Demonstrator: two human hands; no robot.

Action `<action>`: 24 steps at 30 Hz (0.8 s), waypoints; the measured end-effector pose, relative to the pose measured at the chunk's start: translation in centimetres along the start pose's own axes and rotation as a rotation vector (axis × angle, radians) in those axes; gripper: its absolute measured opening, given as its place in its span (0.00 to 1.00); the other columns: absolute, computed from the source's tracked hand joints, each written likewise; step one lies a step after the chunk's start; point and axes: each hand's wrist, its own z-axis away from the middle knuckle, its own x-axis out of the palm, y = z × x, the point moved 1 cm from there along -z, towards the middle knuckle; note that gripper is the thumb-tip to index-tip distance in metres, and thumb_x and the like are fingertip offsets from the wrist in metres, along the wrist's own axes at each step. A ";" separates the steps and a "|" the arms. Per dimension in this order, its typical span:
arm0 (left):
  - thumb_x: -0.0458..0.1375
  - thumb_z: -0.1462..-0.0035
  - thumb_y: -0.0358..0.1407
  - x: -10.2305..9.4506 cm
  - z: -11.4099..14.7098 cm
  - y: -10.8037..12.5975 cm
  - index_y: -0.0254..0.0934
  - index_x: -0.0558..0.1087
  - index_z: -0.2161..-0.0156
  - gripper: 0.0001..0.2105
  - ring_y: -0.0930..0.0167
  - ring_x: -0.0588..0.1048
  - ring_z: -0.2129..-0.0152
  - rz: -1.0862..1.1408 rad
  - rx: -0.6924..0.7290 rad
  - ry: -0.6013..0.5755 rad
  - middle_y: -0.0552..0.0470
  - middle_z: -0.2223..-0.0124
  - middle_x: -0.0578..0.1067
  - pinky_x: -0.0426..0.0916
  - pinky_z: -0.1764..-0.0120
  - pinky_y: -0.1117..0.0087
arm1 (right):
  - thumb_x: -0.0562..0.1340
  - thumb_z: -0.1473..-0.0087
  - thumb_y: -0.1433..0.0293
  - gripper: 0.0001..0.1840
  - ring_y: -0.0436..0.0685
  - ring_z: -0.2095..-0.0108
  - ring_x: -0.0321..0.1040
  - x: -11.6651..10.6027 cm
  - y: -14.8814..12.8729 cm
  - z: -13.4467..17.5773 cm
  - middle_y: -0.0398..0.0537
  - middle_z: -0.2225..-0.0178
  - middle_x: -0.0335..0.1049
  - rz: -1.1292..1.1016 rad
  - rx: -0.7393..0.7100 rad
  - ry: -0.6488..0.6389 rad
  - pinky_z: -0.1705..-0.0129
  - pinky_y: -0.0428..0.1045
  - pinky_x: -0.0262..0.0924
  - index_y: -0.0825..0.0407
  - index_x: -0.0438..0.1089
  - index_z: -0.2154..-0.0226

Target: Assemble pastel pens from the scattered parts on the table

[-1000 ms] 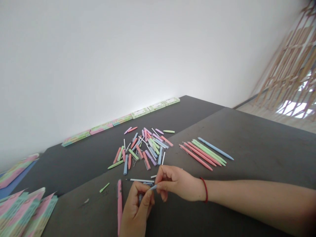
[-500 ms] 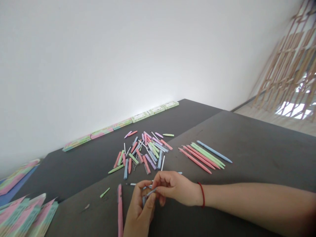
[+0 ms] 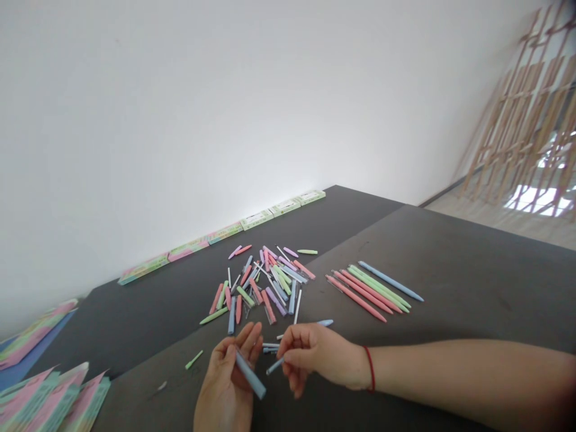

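Observation:
My left hand, palm turned up, holds a blue pen barrel between thumb and fingers, its end pointing down to the right. Just right of it, my right hand pinches a small blue pen part between thumb and forefinger; the two pieces are apart. Thin blue and white pen parts lie on the table behind the fingertips. A blue pen piece shows beyond my right hand. Past both hands spreads a pile of loose pink, green, blue and purple pen parts.
A row of assembled pens lies right of the pile. Flat boxes line the table's wall edge. Pink and green packets sit at the near left, with another packet behind. A small green piece lies left of my hand.
My left hand has moved left and opened its palm, so the blue barrel shows and is apart from the small part in my right hand. The pink pen at left is now out of sight.

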 end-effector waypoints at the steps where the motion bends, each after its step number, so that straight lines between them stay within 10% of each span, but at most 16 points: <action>1: 0.51 0.46 0.25 0.2 0.2 0.2 0.36 0.65 0.71 0.06 0.67 0.75 0.57 0.019 0.004 0.006 0.48 0.58 0.77 0.69 0.55 0.66 | 0.65 0.58 0.68 0.13 0.48 0.81 0.66 0.2 0.2 0.1 0.40 0.79 0.66 0.020 0.006 -0.009 0.79 0.45 0.65 0.57 0.62 0.70; 24: 0.56 0.46 0.31 -0.2 -0.4 -0.5 0.37 0.67 0.71 0.04 0.67 0.73 0.54 0.029 0.068 -0.108 0.49 0.56 0.78 0.67 0.51 0.65 | 0.60 0.50 0.70 0.07 0.47 0.77 0.67 -0.2 -0.7 0.3 0.39 0.78 0.64 0.360 -0.295 0.208 0.78 0.42 0.64 0.55 0.61 0.69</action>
